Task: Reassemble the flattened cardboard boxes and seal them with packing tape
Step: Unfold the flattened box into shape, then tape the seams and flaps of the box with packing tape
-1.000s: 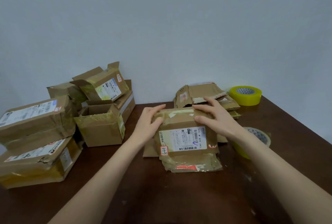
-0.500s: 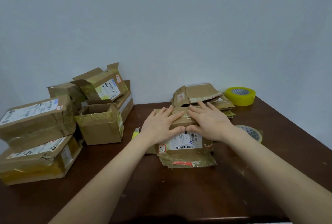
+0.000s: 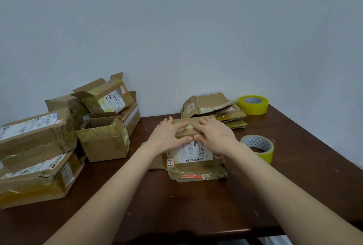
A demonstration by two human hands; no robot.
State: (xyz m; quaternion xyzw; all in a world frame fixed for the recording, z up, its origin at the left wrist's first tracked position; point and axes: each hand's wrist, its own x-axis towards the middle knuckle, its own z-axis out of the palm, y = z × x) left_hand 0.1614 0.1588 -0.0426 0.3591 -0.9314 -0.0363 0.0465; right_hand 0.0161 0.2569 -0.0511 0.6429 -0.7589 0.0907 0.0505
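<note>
Both palms on the box. My left hand (image 3: 169, 136) and right hand (image 3: 214, 136), a second ago clasping the sides of the box (image 3: 193, 153), now lie flat with straight fingers, pressing its top flaps closed. The box sits just left of the nearer tape roll (image 3: 268, 153). I judge taping comes next.

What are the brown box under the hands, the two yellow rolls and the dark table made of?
The brown box: matte corrugated cardboard, judging by creased flaps and torn edges. The near yellow roll and far yellow roll: probably translucent plastic tape, shiny, on printed card cores. The dark table: likely varnished wood, reddish-brown, faintly glossy, scuffed.
</note>
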